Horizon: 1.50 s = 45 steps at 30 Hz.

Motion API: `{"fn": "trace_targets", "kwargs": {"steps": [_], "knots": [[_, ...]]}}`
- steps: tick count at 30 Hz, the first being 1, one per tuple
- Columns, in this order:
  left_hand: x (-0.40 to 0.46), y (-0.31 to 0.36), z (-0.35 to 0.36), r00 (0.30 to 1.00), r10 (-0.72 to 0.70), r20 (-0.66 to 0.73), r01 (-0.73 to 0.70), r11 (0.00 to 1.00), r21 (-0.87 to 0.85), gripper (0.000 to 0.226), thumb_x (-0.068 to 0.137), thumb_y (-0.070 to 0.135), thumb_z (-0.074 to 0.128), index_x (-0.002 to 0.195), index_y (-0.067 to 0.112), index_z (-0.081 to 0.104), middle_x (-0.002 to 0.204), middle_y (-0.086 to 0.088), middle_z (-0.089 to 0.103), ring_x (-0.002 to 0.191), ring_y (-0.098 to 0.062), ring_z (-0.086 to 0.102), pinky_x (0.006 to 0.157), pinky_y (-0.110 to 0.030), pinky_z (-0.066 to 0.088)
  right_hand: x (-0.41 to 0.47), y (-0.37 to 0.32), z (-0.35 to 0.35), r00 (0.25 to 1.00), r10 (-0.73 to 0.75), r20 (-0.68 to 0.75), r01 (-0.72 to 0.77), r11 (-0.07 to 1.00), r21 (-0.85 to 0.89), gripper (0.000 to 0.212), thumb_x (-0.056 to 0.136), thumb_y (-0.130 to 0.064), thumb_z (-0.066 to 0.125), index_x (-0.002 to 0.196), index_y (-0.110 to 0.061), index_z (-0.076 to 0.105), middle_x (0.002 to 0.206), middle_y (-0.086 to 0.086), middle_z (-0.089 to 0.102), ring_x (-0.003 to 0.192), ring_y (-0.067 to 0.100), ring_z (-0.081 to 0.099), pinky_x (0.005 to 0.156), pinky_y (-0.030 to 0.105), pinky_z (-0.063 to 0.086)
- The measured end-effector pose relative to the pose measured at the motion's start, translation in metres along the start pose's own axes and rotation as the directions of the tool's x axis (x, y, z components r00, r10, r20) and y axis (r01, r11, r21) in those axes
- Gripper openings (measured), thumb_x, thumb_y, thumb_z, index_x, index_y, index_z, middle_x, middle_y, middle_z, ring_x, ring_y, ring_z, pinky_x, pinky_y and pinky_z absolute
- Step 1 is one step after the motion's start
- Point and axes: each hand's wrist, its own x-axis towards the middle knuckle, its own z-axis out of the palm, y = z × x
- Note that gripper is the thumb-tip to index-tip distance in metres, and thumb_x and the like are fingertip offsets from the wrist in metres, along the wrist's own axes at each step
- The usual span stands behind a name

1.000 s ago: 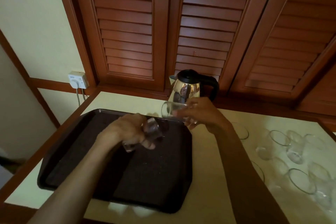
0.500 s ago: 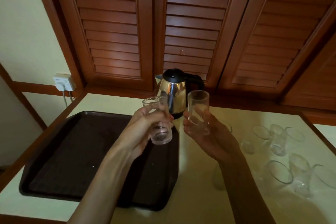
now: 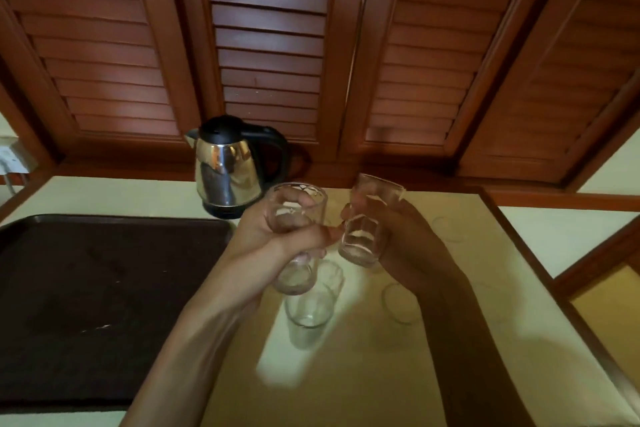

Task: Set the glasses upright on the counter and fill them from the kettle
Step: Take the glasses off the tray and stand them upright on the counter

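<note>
Head view. Left hand (image 3: 273, 239) at frame centre, fingers wrapped round a clear glass (image 3: 297, 236), rim up, base below the fist. Right hand (image 3: 398, 239) just right of it, fingers curled round a second glass (image 3: 370, 218), tilted slightly, rim toward upper right. Both glasses held above the cream counter (image 3: 346, 374). Steel kettle (image 3: 230, 168) stands behind, upper centre-left. Dark tray (image 3: 104, 288) fills the left. An upright glass on the counter (image 3: 308, 315) sits below the hands; others to the right are blurred.

Glossy steel kettle (image 3: 227, 172) (black plastic lid), clear glasses (image 3: 298, 218), matt dark tray (image 3: 104, 270), wooden shutters (image 3: 270, 45).
</note>
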Motion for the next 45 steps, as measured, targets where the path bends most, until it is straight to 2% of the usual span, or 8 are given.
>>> {"fn": "trace_targets", "kwargs": {"steps": [4,7,16,20,24,29,35,45], "knots": [[0.008,-0.016,0.079,0.997,0.063,-0.033,-0.063,0.998,0.001,0.054,0.046,0.021,0.086,0.096,0.014,0.066,0.079,-0.026,0.065,0.076,-0.025,0.065,0.075,-0.033,0.049,-0.008,-0.027,-0.064,0.998,-0.045,0.042,0.047,0.998,-0.032,0.07,0.054,-0.034,0.098,0.108,-0.008,0.061,0.097,0.014,0.064,0.088,0.032,0.066,0.083,0.053,0.051],[0.015,-0.035,0.138,0.996,0.077,-0.043,-0.077,0.997,0.013,0.04,0.061,-0.001,0.085,0.097,-0.006,0.066,0.069,0.004,0.068,0.069,-0.012,0.067,0.066,-0.02,0.052,-0.018,-0.045,-0.119,0.995,-0.098,0.013,0.098,0.993,-0.068,0.065,0.06,-0.023,0.095,0.113,-0.007,0.061,0.097,0.005,0.068,0.091,0.027,0.069,0.086,0.054,0.048],[0.034,-0.081,0.291,0.98,0.177,-0.091,-0.177,0.984,0.008,0.032,0.072,-0.016,0.076,0.091,0.007,0.063,0.078,-0.008,0.068,0.075,-0.016,0.064,0.062,-0.021,0.051,-0.014,-0.061,-0.253,0.989,-0.143,0.047,0.148,0.981,-0.125,0.037,0.066,-0.01,0.082,0.1,-0.017,0.067,0.099,-0.014,0.072,0.09,0.007,0.064,0.079,0.025,0.049],[0.045,-0.113,0.339,0.982,0.179,-0.065,-0.176,0.983,0.053,0.036,0.072,-0.027,0.069,0.089,0.004,0.061,0.07,0.005,0.069,0.066,-0.006,0.064,0.06,-0.017,0.051,0.0,-0.049,-0.299,0.992,-0.104,0.074,0.112,0.988,-0.11,0.041,0.063,-0.008,0.085,0.098,-0.023,0.07,0.096,-0.01,0.068,0.09,0.014,0.064,0.083,0.033,0.052],[0.055,-0.159,0.358,0.984,0.139,-0.11,-0.124,0.984,0.131,0.036,0.063,-0.006,0.077,0.083,0.021,0.064,0.074,-0.001,0.066,0.069,-0.015,0.06,0.065,-0.032,0.049,0.008,-0.036,-0.328,0.992,-0.098,0.078,0.113,0.969,-0.218,0.043,0.064,-0.009,0.087,0.101,-0.017,0.066,0.102,-0.011,0.068,0.099,0.018,0.059,0.084,0.028,0.05],[0.061,-0.204,0.361,0.977,0.145,-0.155,-0.11,0.971,0.213,0.034,0.066,-0.017,0.074,0.091,0.001,0.06,0.076,-0.004,0.062,0.073,-0.015,0.059,0.069,-0.027,0.05,0.011,-0.01,-0.346,0.999,-0.03,0.041,0.043,0.936,-0.349,0.047,0.057,-0.033,0.094,0.096,-0.028,0.068,0.117,0.009,0.067,0.106,0.023,0.061,0.092,0.035,0.047],[0.062,-0.223,0.359,0.966,0.208,-0.156,-0.165,0.955,0.248,0.031,0.064,-0.016,0.074,0.088,-0.004,0.06,0.08,-0.016,0.063,0.075,-0.023,0.061,0.073,-0.041,0.054,0.006,0.008,-0.351,0.995,-0.028,0.094,0.054,0.956,-0.29,0.044,0.066,-0.012,0.092,0.102,-0.018,0.067,0.102,0.0,0.065,0.097,0.015,0.061,0.083,0.029,0.05],[0.057,-0.239,0.351,0.975,0.175,-0.134,-0.127,0.944,0.304,0.035,0.073,0.001,0.085,0.098,0.009,0.062,0.085,0.005,0.067,0.079,-0.015,0.063,0.075,-0.03,0.055,0.002,0.023,-0.352,0.999,-0.042,0.023,0.047,0.947,-0.317,0.043,0.069,-0.008,0.091,0.102,-0.022,0.069,0.107,0.006,0.068,0.099,0.018,0.064,0.084,0.031,0.051]]}}
